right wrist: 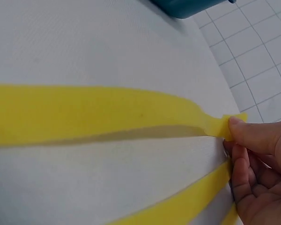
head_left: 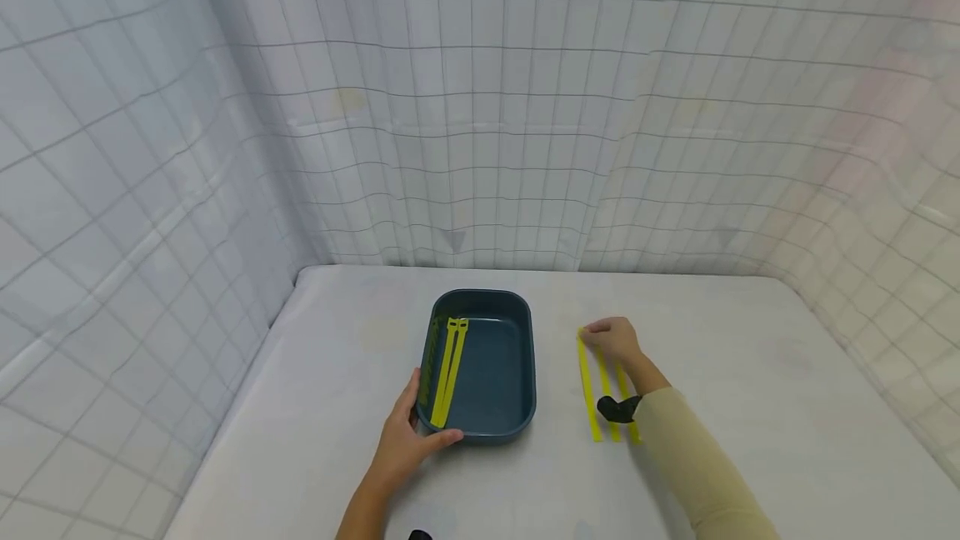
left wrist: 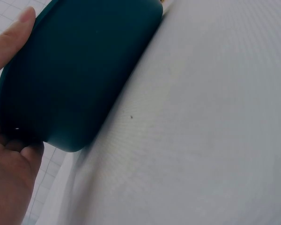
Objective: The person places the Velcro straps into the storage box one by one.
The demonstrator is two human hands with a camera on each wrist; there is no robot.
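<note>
My left hand [head_left: 401, 444] holds a dark teal plastic bin [head_left: 491, 377] at its near left corner, thumb along the near rim and fingers at the left side. Inside the bin, along its left side, lie two yellow hook-and-loop cable ties [head_left: 453, 373] with slotted heads. To the right of the bin, my right hand [head_left: 617, 340] pinches the far end of another yellow cable tie [right wrist: 107, 110] between thumb and fingers. That end is raised in the right wrist view, with the strap sloping down. Two more ties [head_left: 623, 383] lie beside it, partly under my hand and wrist.
A white cloth covers the table [head_left: 330, 340]. Behind and to both sides hangs a white curtain [head_left: 480, 132] with a dark grid pattern. A black wrist strap piece [head_left: 618, 409] sits at my right wrist, above the ties.
</note>
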